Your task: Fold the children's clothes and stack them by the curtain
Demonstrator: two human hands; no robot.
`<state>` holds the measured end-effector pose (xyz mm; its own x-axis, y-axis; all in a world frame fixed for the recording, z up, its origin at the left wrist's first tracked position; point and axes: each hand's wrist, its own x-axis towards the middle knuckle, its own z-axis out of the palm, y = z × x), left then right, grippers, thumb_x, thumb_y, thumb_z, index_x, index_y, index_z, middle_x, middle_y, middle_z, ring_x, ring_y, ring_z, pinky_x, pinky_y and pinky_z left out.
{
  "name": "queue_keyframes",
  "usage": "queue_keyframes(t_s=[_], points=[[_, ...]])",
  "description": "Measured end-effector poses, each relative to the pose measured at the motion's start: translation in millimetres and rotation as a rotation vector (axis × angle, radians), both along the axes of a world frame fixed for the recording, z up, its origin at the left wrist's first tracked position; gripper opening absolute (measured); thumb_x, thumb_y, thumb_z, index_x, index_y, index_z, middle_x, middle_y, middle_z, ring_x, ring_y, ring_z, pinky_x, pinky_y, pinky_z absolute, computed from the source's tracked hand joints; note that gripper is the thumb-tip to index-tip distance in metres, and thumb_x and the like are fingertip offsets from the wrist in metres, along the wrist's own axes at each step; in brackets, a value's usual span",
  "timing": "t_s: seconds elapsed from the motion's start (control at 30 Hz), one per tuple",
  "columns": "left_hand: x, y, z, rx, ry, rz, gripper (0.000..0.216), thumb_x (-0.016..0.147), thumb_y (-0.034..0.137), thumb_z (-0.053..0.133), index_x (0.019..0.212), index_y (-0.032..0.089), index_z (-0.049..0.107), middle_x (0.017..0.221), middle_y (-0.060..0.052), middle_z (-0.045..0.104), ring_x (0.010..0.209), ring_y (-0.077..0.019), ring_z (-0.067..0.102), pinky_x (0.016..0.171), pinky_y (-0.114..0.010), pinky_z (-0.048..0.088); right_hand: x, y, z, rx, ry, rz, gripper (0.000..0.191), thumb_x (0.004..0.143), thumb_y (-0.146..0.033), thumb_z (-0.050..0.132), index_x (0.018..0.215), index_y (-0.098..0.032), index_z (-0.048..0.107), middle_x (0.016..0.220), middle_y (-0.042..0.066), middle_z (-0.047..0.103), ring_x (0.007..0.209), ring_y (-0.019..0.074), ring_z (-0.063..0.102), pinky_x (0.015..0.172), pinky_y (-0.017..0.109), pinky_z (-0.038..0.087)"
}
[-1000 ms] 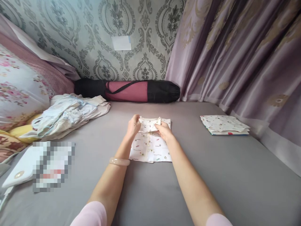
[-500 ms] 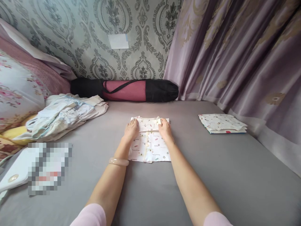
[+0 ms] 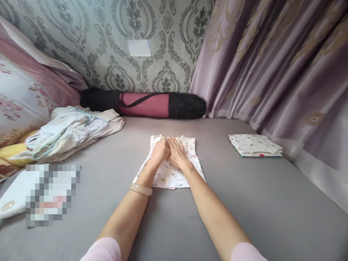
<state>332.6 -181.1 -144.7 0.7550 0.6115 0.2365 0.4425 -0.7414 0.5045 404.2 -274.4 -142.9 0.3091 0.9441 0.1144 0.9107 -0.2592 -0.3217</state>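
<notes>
A small white garment [image 3: 178, 177] with tiny coloured prints lies on the grey bed sheet [image 3: 174, 221]. It looks like a baby shirt, its lower edge flared to both sides. My left hand [image 3: 160, 151] rests on its upper middle, fingers together and partly foreshortened. Beside it my right hand [image 3: 176, 153] lies flat on the cloth, fingers stretched out. The two hands nearly touch and cover the middle of the garment's upper part.
A rolled mat in a black and pink bag [image 3: 144, 105] lies along the wall. Rumpled clothes [image 3: 78, 128] are heaped at the left near a floral pillow [image 3: 21, 98]. A folded printed cloth [image 3: 255, 145] sits at the right by the curtain [image 3: 244, 72]. A white pouch [image 3: 20, 194] is at lower left.
Both hands have moved inward from the garment's side edges to its middle. My right hand has let go of the upper edge, and cloth now spreads out at both sides.
</notes>
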Motion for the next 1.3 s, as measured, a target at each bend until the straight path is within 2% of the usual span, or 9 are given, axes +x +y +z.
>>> queue_keyframes(t_s=[0.1,0.17,0.27,0.5,0.73,1.1,1.3], points=[[-4,4,-10.9,0.021,0.067,0.068,0.045,0.097,0.028,0.028,0.131,0.006,0.048,0.138,-0.024,0.05,0.135,-0.0321,0.04,0.111,-0.051,0.028,-3,0,-6.4,-0.049,0.01,0.031,0.063,0.094,-0.027,0.028,0.153,-0.005,0.022,0.16,0.008,0.019,0.148,0.0199,0.009,0.12,0.037,0.0],[-7,6,-17.7,0.031,0.111,0.076,0.047,0.097,0.03,0.029,0.136,0.009,0.046,0.145,-0.022,0.045,0.14,-0.0328,0.033,0.113,-0.054,0.022,-3,0,-8.9,-0.064,0.007,0.04,0.064,0.094,-0.028,0.028,0.153,-0.006,0.02,0.16,0.008,0.019,0.148,0.0198,0.009,0.12,0.037,0.001],[-11,7,-23.3,0.059,0.137,0.06,0.048,0.097,0.031,0.03,0.139,0.013,0.046,0.147,-0.02,0.044,0.142,-0.0321,0.031,0.114,-0.055,0.022,-3,1,-9.9,-0.085,0.001,0.02,0.062,0.095,-0.028,0.026,0.153,-0.007,0.021,0.161,0.006,0.017,0.148,0.0185,0.008,0.119,0.036,0.002],[-17,8,-20.2,0.046,0.244,0.206,0.062,0.097,0.041,0.028,0.145,0.003,0.037,0.154,-0.023,0.03,0.145,-0.0337,0.023,0.116,-0.051,0.021,1,-2,-9.2,-0.087,0.015,-0.133,0.061,0.099,-0.034,0.018,0.153,-0.006,0.022,0.16,0.008,0.019,0.148,0.0187,0.013,0.119,0.035,0.003],[-20,8,-22.2,0.077,0.294,0.32,0.075,0.096,0.053,0.022,0.149,0.0,0.03,0.157,-0.019,0.025,0.145,-0.0332,0.023,0.117,-0.046,0.021,8,-4,-11.8,-0.105,-0.037,-0.282,0.06,0.099,-0.034,0.02,0.151,-0.005,0.028,0.159,0.011,0.022,0.147,0.0218,0.015,0.119,0.039,0.002],[-21,2,-18.0,0.104,0.273,0.395,0.067,0.095,0.045,0.024,0.148,0.006,0.036,0.156,-0.014,0.031,0.141,-0.037,0.028,0.115,-0.055,0.021,18,-13,-16.1,-0.06,-0.062,-0.448,0.059,0.098,-0.033,0.025,0.149,-0.006,0.032,0.158,0.012,0.024,0.146,0.0244,0.018,0.118,0.041,0.007],[-20,0,-16.6,0.071,0.277,0.391,0.068,0.094,0.046,0.024,0.149,0.006,0.034,0.157,-0.016,0.027,0.143,-0.04,0.024,0.114,-0.058,0.017,21,-17,-17.7,-0.069,-0.005,-0.547,0.061,0.098,-0.032,0.024,0.152,-0.005,0.024,0.159,0.013,0.02,0.147,0.023,0.015,0.118,0.047,0.008]])
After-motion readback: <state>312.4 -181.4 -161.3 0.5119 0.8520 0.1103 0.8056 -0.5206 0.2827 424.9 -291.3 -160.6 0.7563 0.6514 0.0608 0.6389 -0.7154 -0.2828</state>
